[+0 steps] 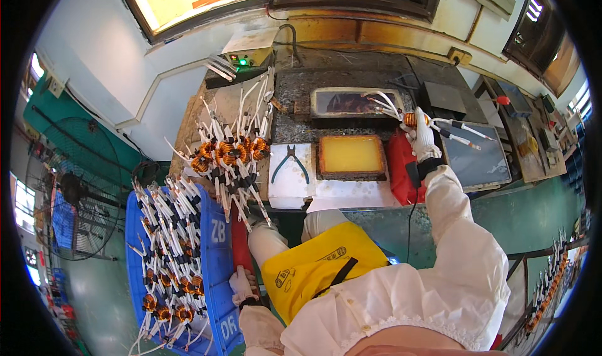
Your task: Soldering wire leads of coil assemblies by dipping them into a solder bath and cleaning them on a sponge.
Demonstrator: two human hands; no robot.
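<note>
My right hand (pixel 421 135), in a white glove with a black wrist strap, is closed around a copper-wound toroidal coil (pixel 411 119). The coil's white-sleeved leads reach left over the far end of a metal-rimmed solder pot (pixel 318 103); others with black sleeving stick out to the right. Down by my lap, my left hand (pixel 243 285) rests on a red surface beside the blue crate (pixel 219 256), its fingers loosely extended with nothing seen in them. Similar coils with white leads fill the crate, and another pile of coils (pixel 232 153) lies on the bench's left.
A yellow-filled tray (pixel 351 154) sits mid-bench, with pliers (pixel 290 164) on white board to its left. A red cloth or pad (pixel 399 168) lies under my right wrist. A grey plate (pixel 480 155) is at right, a control box (pixel 251 56) behind, and a fan (pixel 75 187) at far left.
</note>
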